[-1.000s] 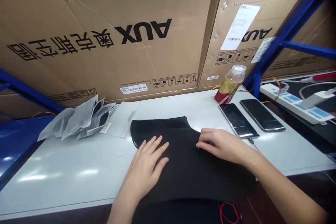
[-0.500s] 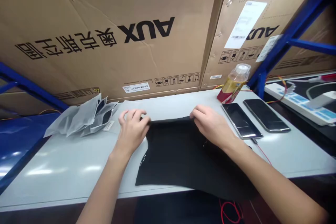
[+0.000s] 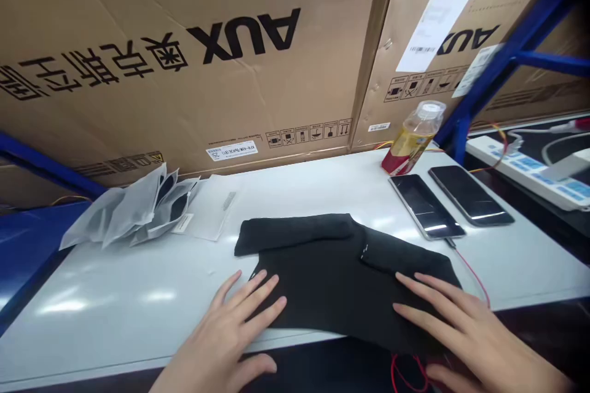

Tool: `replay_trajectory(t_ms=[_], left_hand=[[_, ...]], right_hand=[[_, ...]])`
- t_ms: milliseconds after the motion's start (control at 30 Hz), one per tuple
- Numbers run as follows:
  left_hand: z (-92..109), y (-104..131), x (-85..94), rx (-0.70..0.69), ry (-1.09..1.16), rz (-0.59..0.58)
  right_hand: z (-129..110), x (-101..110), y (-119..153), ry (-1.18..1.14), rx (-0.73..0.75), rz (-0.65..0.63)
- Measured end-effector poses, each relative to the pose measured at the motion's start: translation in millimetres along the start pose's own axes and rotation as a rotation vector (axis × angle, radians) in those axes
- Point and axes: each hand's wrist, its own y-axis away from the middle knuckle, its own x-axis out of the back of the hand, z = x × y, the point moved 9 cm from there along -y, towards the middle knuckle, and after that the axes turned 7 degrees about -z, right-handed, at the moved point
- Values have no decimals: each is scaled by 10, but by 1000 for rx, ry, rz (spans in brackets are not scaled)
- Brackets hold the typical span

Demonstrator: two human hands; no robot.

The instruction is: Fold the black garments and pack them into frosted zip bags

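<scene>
A black piece of fabric (image 3: 318,282), apparently a garment, lies on the white table with its far edge folded over toward me. White stitch marks show at its left edge and near the fold on the right. My left hand (image 3: 230,331) rests at its lower left part, fingers spread and partly on the cloth. Over on the right side, my right hand (image 3: 461,325) lies with fingers stretched across the fabric. The cloth's near right part hangs over the table's front edge.
Frosted zip bags (image 3: 133,206) with dark contents sit at the left, beside a flat clear bag (image 3: 214,209). To the right are a drink bottle (image 3: 413,135), two phones (image 3: 428,206), one cabled, and a power strip (image 3: 530,172). Large cardboard boxes (image 3: 184,104) stand behind the white table (image 3: 115,313).
Both hands have let go of the fabric's far edge and drawn back toward me, now spread out. That edge is now folded over. The view has shifted slightly.
</scene>
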Motion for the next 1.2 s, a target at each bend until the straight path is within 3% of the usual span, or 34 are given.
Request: replay_trajectory(t_ms=[133, 233, 367, 500, 567, 633, 733, 867, 967, 1067, 1200], left_hand=[[132, 102, -47, 3, -4, 84], [49, 126, 114, 34, 103, 160], [-294, -1, 324, 243, 184, 241], [-520, -332, 322, 516, 14, 236], [-419, -520, 341, 543, -9, 300], [-178, -734, 319, 422, 62, 339], [144, -991, 166, 222, 160, 242], [97, -1102, 13, 255, 201, 115], [49, -1164, 50, 295, 284, 115], [162, -1307, 144, 287, 361, 196], [302, -1578, 96, 347, 388, 200]], right_hand=[[-12, -45, 198, -50, 10, 106], [160, 132, 113, -186, -134, 125], [383, 374, -310, -231, -291, 256], [485, 225, -751, -143, -419, 262], [524, 148, -748, -116, -486, 294], [585, 98, -579, -108, -549, 350], [668, -4, -251, -101, -572, 359], [731, -108, 9, -132, -632, 291], [775, -113, 46, -280, -773, 230], [787, 80, -2, -324, -856, 289], [601, 518, -255, -248, -765, 520]])
